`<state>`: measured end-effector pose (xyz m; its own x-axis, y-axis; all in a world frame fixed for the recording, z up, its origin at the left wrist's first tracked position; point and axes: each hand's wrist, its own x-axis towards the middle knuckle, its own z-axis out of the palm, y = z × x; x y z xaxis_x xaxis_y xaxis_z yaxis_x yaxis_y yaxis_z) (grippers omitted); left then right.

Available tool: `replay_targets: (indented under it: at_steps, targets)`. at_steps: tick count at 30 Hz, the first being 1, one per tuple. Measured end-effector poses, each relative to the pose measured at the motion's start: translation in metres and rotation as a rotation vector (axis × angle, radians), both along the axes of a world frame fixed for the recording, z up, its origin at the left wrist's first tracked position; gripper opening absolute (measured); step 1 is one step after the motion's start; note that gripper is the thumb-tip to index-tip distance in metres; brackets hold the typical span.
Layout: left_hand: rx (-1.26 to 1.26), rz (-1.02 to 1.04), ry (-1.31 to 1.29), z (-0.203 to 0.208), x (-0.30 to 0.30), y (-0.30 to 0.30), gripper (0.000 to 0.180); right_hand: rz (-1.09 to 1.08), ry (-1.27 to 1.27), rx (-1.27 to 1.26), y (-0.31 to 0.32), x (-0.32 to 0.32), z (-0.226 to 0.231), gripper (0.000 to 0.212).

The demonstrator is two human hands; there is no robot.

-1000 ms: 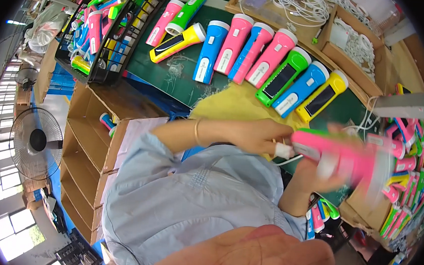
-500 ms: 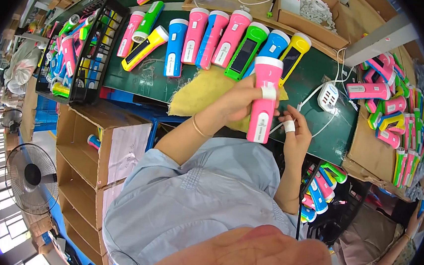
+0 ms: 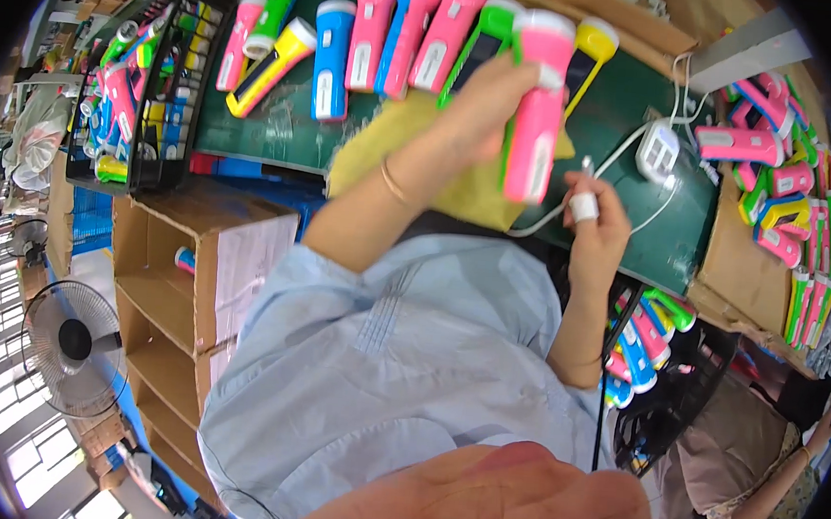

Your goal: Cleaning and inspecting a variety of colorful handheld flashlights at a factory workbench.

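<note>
My left hand [image 3: 494, 100] is wrapped round a pink and green flashlight [image 3: 538, 113] with a white head, holding it upright in view above the green table. Close by on the right, my right hand [image 3: 597, 215] pinches a white charging cable [image 3: 547, 221], its plug sticking up past the fingertips. Plug and flashlight are apart. Both hands have white tape on a finger. Under the flashlight lies a yellow cloth [image 3: 394, 155]. Behind it stretches a row of flashlights, among them a blue one [image 3: 331, 63] and a yellow one [image 3: 593, 54] partly covered by the held one.
A white multi-port USB charger [image 3: 658, 150] sits right of my right hand. Flashlights fill a black crate [image 3: 160, 93] at left, and more are piled on cardboard [image 3: 743, 246] at right. Cardboard shelves [image 3: 174, 289] stand at lower left. Another person's arm [image 3: 779, 483] shows at lower right.
The flashlight in my left hand has turned slightly, now showing its green side. The cable's plug has come into sight above my right hand. The whole view has shifted, with the table higher.
</note>
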<state>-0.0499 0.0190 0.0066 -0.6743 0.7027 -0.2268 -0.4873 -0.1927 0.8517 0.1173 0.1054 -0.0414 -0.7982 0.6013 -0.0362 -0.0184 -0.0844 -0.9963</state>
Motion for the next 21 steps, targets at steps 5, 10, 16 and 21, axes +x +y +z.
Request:
replay_targets:
  at_steps: [5,10,16,21]
  targets:
    - [-0.277,0.279,1.169,0.028,-0.029,0.01,0.067,-0.124,0.039,0.003,0.014,-0.009,0.025,0.029]
    - [-0.545,0.485,1.163,0.038,-0.029,0.013,0.075,-0.075,0.072,-0.147,0.02,-0.019,0.026,0.021]
    - [0.494,-0.539,-0.246,0.005,-0.057,-0.015,0.03,0.147,0.186,-0.44,0.021,-0.019,0.019,0.015]
    - [0.327,-0.137,-0.248,-0.01,0.001,-0.013,0.027,0.071,0.102,0.37,-0.002,-0.032,0.04,0.013]
